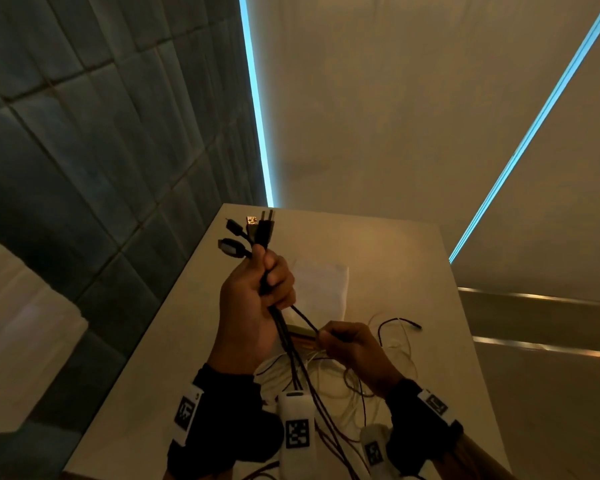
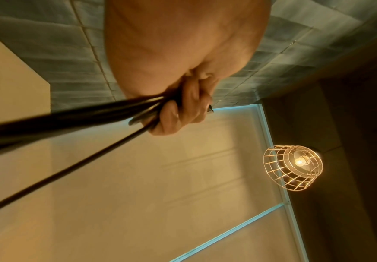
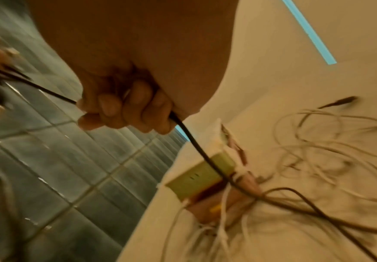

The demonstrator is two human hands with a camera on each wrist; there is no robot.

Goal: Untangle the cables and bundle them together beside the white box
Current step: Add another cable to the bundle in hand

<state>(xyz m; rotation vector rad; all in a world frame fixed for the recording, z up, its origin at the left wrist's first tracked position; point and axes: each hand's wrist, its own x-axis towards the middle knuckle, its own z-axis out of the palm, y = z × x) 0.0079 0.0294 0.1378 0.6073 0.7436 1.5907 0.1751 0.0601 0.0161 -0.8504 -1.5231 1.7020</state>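
My left hand (image 1: pixel 260 292) is raised above the table and grips a bundle of black cables (image 1: pixel 284 334). Their plugs (image 1: pixel 253 233) stick up past the fist. In the left wrist view the fingers (image 2: pixel 178 113) curl round these black cables (image 2: pixel 70 117). My right hand (image 1: pixel 343 341), lower and to the right, holds one thin black cable (image 1: pixel 305 318) stretched from the left fist. The right wrist view shows this hand (image 3: pixel 126 109) closed round the black cable (image 3: pixel 196 147). The white box (image 1: pixel 326 289) lies on the table behind both hands, and the right wrist view shows the box (image 3: pixel 198 175) too.
Loose white cables (image 1: pixel 354 379) lie tangled on the pale table (image 1: pixel 423 271) under my hands, and a black cable end (image 1: pixel 409 323) rests to the right. A tiled wall (image 1: pixel 101 133) borders the table's left edge. A wire-cage lamp (image 2: pixel 292 166) hangs overhead.
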